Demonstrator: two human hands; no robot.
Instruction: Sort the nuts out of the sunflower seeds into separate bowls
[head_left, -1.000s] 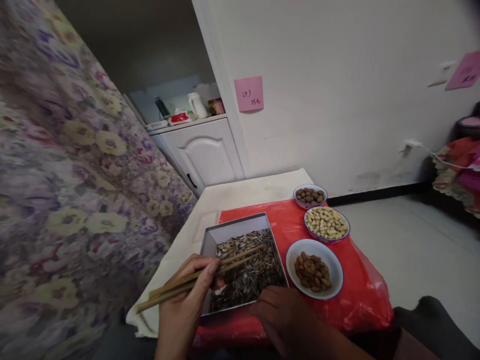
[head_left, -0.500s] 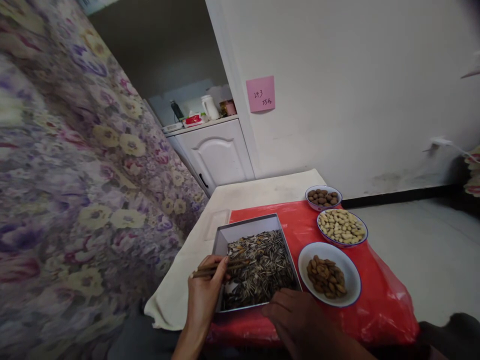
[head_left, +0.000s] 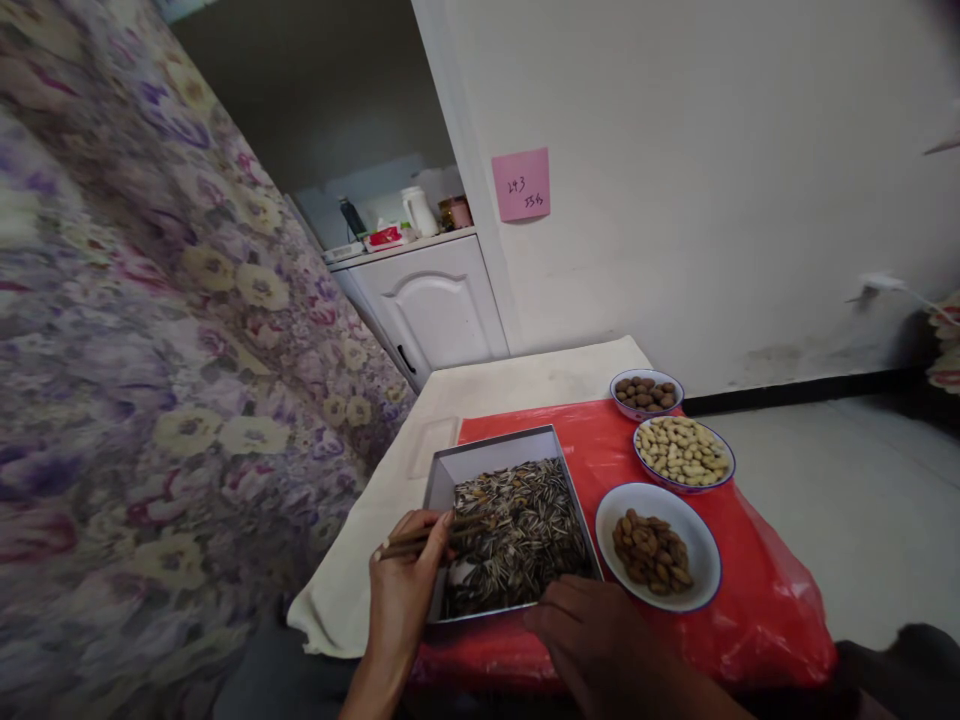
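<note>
My left hand (head_left: 409, 565) is closed round a pair of brown wooden chopsticks (head_left: 405, 546). Their tips reach down among striped sunflower seeds (head_left: 525, 530) in a rectangular box (head_left: 493, 445) with pale inner walls. A few brown-orange pieces lie among the seeds near the tips; whether the tips pinch one I cannot tell. At the box's near right corner, my right hand (head_left: 585, 630) has its fingers curled against the rim; the fingertips are partly hidden in shadow. Right of the box stands a white bowl (head_left: 705, 560) of brown almond-like nuts (head_left: 652, 550).
Behind that bowl are a bowl of pale peanut-like nuts (head_left: 684, 447) and a bowl of round brown nuts (head_left: 645, 392). Red plastic sheeting (head_left: 757, 590) covers part of the cream-covered table (head_left: 525, 385). A clear plastic lid (head_left: 433, 447) lies behind the box. A floral curtain (head_left: 187, 400) hangs at left.
My left hand and the chopsticks have shifted slightly left and up over the seeds. My right hand, the box and the bowls stay in place.
</note>
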